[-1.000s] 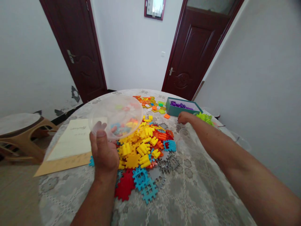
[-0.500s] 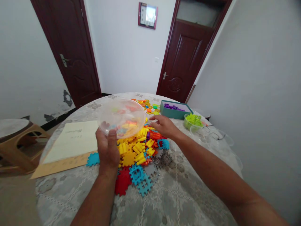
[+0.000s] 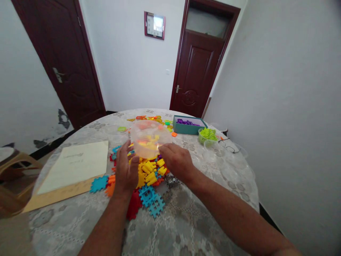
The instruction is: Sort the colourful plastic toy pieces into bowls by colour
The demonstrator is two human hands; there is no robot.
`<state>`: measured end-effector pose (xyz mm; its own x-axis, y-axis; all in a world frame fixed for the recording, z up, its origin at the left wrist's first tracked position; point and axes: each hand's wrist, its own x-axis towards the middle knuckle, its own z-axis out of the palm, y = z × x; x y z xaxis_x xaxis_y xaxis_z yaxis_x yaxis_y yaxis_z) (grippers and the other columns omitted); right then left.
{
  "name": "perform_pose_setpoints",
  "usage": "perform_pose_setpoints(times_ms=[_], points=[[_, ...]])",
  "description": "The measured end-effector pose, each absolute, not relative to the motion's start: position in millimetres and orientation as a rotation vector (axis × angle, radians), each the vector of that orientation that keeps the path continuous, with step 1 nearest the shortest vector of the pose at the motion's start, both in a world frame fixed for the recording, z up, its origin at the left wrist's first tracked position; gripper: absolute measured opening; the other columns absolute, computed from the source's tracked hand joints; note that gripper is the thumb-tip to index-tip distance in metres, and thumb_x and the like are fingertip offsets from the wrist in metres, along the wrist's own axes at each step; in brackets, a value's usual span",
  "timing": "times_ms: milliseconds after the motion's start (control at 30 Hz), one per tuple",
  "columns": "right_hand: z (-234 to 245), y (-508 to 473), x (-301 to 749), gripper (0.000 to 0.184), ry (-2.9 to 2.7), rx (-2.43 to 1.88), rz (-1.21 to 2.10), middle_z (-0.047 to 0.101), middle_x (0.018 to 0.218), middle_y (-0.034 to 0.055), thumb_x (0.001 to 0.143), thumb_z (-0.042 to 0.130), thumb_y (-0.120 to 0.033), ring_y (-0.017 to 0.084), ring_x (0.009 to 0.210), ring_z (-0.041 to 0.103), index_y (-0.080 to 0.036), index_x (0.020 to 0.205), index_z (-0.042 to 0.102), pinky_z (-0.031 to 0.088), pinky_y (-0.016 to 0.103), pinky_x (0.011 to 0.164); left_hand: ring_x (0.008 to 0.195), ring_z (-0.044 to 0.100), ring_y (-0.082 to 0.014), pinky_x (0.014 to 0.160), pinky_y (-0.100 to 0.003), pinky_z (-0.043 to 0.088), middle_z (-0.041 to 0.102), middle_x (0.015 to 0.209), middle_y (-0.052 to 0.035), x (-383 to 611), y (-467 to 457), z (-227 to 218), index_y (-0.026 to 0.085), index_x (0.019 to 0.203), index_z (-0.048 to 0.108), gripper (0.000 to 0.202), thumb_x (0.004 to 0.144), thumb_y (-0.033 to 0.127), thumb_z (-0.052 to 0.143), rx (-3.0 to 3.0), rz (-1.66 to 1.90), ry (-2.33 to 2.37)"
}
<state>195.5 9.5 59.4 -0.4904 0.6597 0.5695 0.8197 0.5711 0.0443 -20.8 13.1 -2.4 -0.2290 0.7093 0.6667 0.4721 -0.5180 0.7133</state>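
Note:
A clear round plastic bowl [image 3: 149, 137] is tilted above a heap of toy building pieces, with colours showing through it. My right hand [image 3: 178, 161] is closed on its right rim. Beside the bowl's lower left, my left hand [image 3: 126, 172] has its fingers apart; whether it touches the bowl I cannot tell. Yellow pieces [image 3: 150, 177] lie under and in front of the bowl. Nearer to me are blue notched squares [image 3: 156, 205] and a red piece [image 3: 134, 205], partly hidden by my left arm. A blue square piece [image 3: 99, 184] lies left of my left hand.
On the right stand a green box [image 3: 190, 129] of purple pieces and a clear tub [image 3: 203, 140] of lime-green pieces. Glasses [image 3: 230, 147] lie near clear plastic containers. Paper [image 3: 76, 161] covers the left side. Small bright pieces [image 3: 149, 118] are scattered at the back.
The bowl has moved away from my left hand's grip and tilted over. My right hand has come in and taken its right rim. The left hand's fingers have opened. The view has shifted right.

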Motion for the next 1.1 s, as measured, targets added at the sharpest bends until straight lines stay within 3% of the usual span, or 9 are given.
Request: perform_pose_setpoints(times_ms=[67,167,433,833,1100], points=[[75.0,24.9,215.5,0.025,-2.229,-1.382,-0.48,0.075,0.114,0.0075,0.108,0.045,-0.027,0.02,0.103,0.068,-0.024,0.114,0.07,0.051,0.028,0.09,0.137,0.053,-0.0335,0.114,-0.054,0.046,0.051,0.15,-0.0186,-16.2,12.8,-4.0,0.019,0.152,0.044,0.066,0.1,0.061,0.047,2.043,1.761,1.486],[97.6,53.9,251.2,0.032,-2.149,-1.644,-0.511,0.075,0.117,0.009,0.109,0.042,-0.033,0.022,0.104,0.068,-0.023,0.117,0.072,0.05,0.03,0.092,0.135,0.054,-0.0337,0.118,-0.054,0.042,0.059,0.141,-0.0173,-9.7,14.5,-8.3,0.018,0.143,0.052,0.056,0.098,0.052,0.057,2.333,1.594,1.569],[95.8,109.2,319.2,0.036,-2.231,-2.05,-0.39,0.077,0.116,0.0128,0.105,0.046,-0.037,0.026,0.107,0.07,-0.023,0.116,0.077,0.05,0.031,0.091,0.112,0.066,-0.0325,0.103,-0.051,0.052,0.072,0.115,-0.0148,-10.6,19.6,-16.1,0.018,0.116,0.064,0.035,0.096,0.047,0.064,2.604,1.351,1.663],[60.9,142.6,349.4,0.031,-2.296,-2.113,-0.217,0.079,0.112,0.0144,0.099,0.053,-0.026,0.026,0.108,0.071,-0.018,0.108,0.082,0.05,0.029,0.095,0.106,0.066,-0.0316,0.097,-0.048,0.052,0.072,0.108,-0.014,-11.2,19.0,-13.4,0.017,0.109,0.066,0.025,0.097,0.039,0.062,2.645,1.246,1.706],[63.2,142.7,360.8,0.038,-2.364,-2.019,-0.101,0.077,0.124,0.0055,0.087,0.062,-0.013,0.023,0.115,0.07,-0.025,0.119,0.08,0.048,0.027,0.101,0.106,0.066,-0.0316,0.097,-0.048,0.051,0.073,0.109,-0.0137,-14.3,22.5,-18.3,0.018,0.11,0.066,0.025,0.097,0.039,0.061,2.638,1.281,1.697]])
